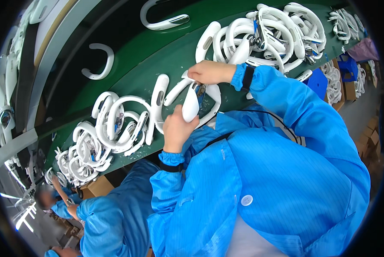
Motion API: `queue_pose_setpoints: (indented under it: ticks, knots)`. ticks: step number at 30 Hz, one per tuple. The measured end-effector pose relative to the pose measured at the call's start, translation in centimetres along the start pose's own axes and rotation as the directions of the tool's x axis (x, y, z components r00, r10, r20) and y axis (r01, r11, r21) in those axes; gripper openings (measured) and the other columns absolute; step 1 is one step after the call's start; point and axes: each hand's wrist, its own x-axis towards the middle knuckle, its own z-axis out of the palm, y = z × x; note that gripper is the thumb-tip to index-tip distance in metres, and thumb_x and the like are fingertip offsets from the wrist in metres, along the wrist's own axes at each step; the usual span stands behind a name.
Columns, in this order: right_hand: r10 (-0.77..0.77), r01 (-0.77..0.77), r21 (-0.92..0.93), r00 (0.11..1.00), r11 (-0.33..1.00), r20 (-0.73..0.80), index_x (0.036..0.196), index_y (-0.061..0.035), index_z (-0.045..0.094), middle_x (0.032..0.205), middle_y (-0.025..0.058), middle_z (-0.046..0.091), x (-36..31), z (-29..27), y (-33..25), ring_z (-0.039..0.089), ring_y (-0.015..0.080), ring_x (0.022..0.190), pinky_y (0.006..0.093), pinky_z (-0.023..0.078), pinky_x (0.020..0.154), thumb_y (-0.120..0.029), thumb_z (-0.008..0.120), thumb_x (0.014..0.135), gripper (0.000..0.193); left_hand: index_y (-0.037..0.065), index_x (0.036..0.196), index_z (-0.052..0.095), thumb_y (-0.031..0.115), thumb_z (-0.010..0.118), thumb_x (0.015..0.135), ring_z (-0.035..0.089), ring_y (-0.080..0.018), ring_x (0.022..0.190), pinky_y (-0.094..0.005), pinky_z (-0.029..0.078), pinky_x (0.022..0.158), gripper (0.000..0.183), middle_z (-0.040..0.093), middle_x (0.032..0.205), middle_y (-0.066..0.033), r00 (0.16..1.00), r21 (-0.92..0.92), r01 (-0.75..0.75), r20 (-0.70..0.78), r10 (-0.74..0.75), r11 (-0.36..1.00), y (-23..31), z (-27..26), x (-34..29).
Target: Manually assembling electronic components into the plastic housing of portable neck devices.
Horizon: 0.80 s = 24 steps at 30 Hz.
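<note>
A white, C-shaped plastic neckband (190,107) is between my two hands above the green bench; a shiny, dark part shows near its rounded end. My left hand (178,129) is closed round the lower side of this end. Above it, my right hand (212,72) has its fingers pinched together on the upper part, and what lies under the fingertips is hidden. Just left of my hands, another white neckband (159,92) rests on the bench, close to my left hand.
A big heap of white neckbands (264,36) lies to the right, and more are piled at left (123,122). Loose neckbands (101,64) lie on the dark green belt (132,55) beyond. A person in blue (115,214) works at left. Blue bins (317,84) stand at right.
</note>
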Motion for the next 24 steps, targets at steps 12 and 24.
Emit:
queue_pose_setpoints:
  ticks: [12, 24]
  knots:
    - [-0.191, 0.485, 0.717, 0.870, 0.501, -0.455, 0.121, -0.0050, 0.044, 0.110, 0.0060, 0.050, -2.9, 2.4, -6.1, 0.050, 0.0133, 0.093, 0.0270, 0.043, 0.082, -0.020, 0.061, 0.084, 0.042, -0.001, 0.083, 0.062, 0.017, 0.080, 0.053, 0.058, -0.0143, 0.054, -0.0251, 0.045, 0.054, 0.040, 0.062, 0.069, -0.0044, 0.937, -0.516, -0.300, -0.319, 0.145, 0.802, 2.8, -10.4, -6.4]
    - [-0.471, 0.020, 0.990, 0.878, -0.137, -0.083, 0.110, -0.0056, 0.045, 0.105, 0.0198, 0.059, -3.0, -5.7, -6.0, 0.065, 0.0291, 0.068, 0.0340, 0.057, 0.054, -0.042, 0.043, 0.092, 0.041, 0.014, 0.082, 0.059, 0.004, 0.066, 0.059, 0.056, -0.0160, 0.083, -0.0430, 0.038, 0.087, 0.027, 0.056, 0.081, 0.0013, 0.808, 0.494, -0.502, -0.025, 0.589, 0.710, 1.5, -8.8, -5.5]
